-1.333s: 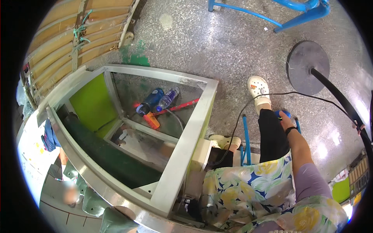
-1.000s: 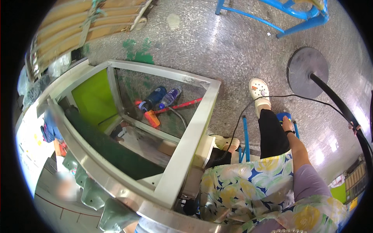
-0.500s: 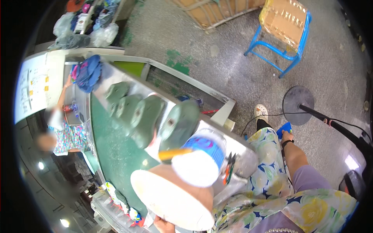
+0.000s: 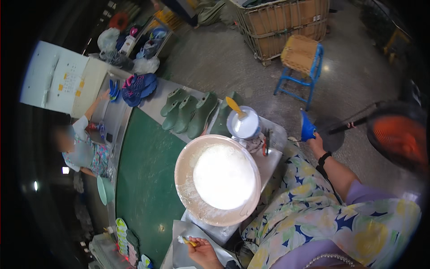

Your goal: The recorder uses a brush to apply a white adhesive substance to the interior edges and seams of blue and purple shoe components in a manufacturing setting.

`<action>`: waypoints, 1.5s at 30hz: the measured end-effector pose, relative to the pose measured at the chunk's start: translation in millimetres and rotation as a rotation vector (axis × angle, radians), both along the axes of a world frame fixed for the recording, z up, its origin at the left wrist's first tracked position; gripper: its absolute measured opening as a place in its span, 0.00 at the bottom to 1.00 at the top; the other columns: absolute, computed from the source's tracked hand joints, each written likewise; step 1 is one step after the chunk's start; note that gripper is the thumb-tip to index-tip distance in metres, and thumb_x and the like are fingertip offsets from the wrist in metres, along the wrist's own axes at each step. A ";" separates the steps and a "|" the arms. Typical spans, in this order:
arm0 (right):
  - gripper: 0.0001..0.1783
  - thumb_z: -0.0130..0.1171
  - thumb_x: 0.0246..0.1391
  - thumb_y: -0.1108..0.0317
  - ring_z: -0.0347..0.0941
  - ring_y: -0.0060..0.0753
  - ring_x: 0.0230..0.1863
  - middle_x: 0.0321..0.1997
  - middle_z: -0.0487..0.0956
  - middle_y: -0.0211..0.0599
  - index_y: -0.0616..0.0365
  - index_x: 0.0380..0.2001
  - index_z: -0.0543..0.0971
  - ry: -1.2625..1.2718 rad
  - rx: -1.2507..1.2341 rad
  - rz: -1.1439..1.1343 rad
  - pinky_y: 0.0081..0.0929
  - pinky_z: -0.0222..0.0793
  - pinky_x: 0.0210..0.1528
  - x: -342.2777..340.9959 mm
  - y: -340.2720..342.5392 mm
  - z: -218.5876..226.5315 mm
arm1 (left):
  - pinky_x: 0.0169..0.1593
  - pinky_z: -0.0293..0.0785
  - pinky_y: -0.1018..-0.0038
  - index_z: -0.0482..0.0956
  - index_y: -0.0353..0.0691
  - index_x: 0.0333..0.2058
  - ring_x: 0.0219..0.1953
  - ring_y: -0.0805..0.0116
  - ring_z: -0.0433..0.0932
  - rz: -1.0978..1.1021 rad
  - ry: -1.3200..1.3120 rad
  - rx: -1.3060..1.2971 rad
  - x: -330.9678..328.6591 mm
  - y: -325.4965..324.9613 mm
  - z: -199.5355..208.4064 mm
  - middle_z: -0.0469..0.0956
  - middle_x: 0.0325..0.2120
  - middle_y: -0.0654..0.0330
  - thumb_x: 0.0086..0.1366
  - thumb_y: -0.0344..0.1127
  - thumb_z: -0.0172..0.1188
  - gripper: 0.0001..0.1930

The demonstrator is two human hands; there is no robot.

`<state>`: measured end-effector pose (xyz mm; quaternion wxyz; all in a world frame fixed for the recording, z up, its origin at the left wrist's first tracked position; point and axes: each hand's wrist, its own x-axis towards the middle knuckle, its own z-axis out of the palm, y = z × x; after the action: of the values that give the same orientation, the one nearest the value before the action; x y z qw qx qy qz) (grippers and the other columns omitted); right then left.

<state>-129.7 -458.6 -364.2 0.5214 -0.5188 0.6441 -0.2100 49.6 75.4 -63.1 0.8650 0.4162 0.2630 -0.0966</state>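
My left hand [image 4: 205, 253] is closed around a small yellow-handled brush [image 4: 191, 243] with white stuff on its tip, over a grey sheet at the table's near edge. My right hand [image 4: 316, 144], hanging beside my apron, grips a blue pointed shoe-like piece [image 4: 306, 127]. Between the hands stands a wide beige basin [image 4: 184, 197] with bright white contents. Just behind it is a white and blue tub [image 4: 256, 133] with a yellow handle [image 4: 234, 106] sticking out.
Several green shoe lasts [image 4: 200, 114] line the bench behind the basin. Red-handled snips [image 4: 265, 145] lie by the tub. A green conveyor belt [image 4: 148, 166] runs on the left, where another person [image 4: 87, 152] works. A stool [image 4: 298, 56] and a fan [image 4: 398, 139] stand right.
The view has shifted, and the basin now shows from above with its white contents. My left hand now shows with the brush. The blue piece in my right hand is higher and further left.
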 end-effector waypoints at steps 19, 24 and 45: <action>0.27 0.49 0.36 0.77 0.64 0.44 0.58 0.53 0.72 0.44 0.61 0.47 0.70 -1.789 0.643 0.033 0.44 0.56 0.61 57.2 -15.6 258.2 | 0.36 0.73 0.76 0.74 0.38 0.39 0.28 0.73 0.74 -0.297 -0.251 -0.284 -55.1 -81.8 106.8 0.77 0.27 0.63 0.70 0.32 0.49 0.07; 0.29 0.49 0.35 0.78 0.63 0.44 0.59 0.55 0.71 0.44 0.62 0.48 0.70 -1.761 0.660 0.081 0.45 0.55 0.64 69.2 -5.1 284.8 | 0.33 0.72 0.79 0.74 0.38 0.41 0.27 0.75 0.74 -0.274 -0.246 -0.332 -57.0 -78.7 119.0 0.76 0.27 0.63 0.71 0.34 0.49 0.07; 0.24 0.58 0.54 0.80 0.70 0.22 0.55 0.54 0.75 0.31 0.58 0.56 0.71 -1.104 -0.120 1.026 0.24 0.61 0.62 120.4 29.6 305.4 | 0.33 0.68 0.80 0.69 0.42 0.52 0.26 0.78 0.69 -0.072 -0.419 -0.258 -39.2 -47.5 83.4 0.72 0.27 0.65 0.71 0.44 0.54 0.17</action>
<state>-9.3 -429.1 -58.8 0.7715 -0.6006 -0.0453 -0.2050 10.5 27.9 20.3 0.9426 0.3225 0.0484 -0.0717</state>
